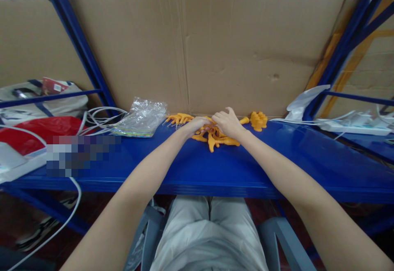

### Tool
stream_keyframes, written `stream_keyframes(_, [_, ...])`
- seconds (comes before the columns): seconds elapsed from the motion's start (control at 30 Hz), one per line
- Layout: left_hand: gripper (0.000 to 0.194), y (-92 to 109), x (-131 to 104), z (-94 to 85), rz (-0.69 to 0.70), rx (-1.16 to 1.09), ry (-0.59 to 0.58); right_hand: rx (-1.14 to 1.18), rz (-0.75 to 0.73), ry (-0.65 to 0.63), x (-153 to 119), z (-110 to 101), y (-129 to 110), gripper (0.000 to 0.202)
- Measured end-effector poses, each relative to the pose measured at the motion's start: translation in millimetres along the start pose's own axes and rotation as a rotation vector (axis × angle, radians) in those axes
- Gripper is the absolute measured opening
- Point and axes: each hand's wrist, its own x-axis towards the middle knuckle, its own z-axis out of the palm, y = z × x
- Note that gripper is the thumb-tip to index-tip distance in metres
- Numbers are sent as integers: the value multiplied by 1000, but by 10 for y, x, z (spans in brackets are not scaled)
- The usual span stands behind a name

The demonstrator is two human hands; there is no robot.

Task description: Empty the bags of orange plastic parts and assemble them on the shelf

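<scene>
Basically, both arms reached forward over the blue table, converging at the orange plastic parts near the cardboard. Left hand angled inward, fingers on the pile; grip and opening unclear. Right hand sat just beside it, back up, fingers partly bent, one digit raised; hold couldn't be confirmed.

To my left I see one canvas bag and, near it, red plastic. Brown cardboard stands behind the blue table — on my right lies a white power strip.
</scene>
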Motion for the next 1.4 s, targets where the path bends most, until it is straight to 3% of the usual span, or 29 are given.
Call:
stream_keyframes(0.13, [11, -29, 1, 33, 115, 506, 167, 35, -1, -76, -10, -10, 14, 26])
stream_keyframes(0.23, [18, -47, -22, 63, 252, 829, 217, 63, 15, -76, -21, 10, 41, 24])
stream_keyframes(0.43, [22, -79, -33, 68, 345, 951, 221, 87, 33, -100, -22, 3, 41, 27])
stream_keyframes(0.67, [22, -61, -14, 54, 246, 795, 230, 70, 44, -104, -6, -49, 29, 26])
stream_keyframes(0.87, [8, -68, 30, 39, 183, 525, 220, 53, 6, -82, -4, -5, 47, 23])
stream_keyframes(1.2, [22, 39, 16, -18, -37, -2, 119, 1, -45, -41, 19, 10, 57, 28])
stream_keyframes(1.4, [25, 110, -61, -67, -141, -330, -49, -64, -54, 75, 24, 11, 61, 33])
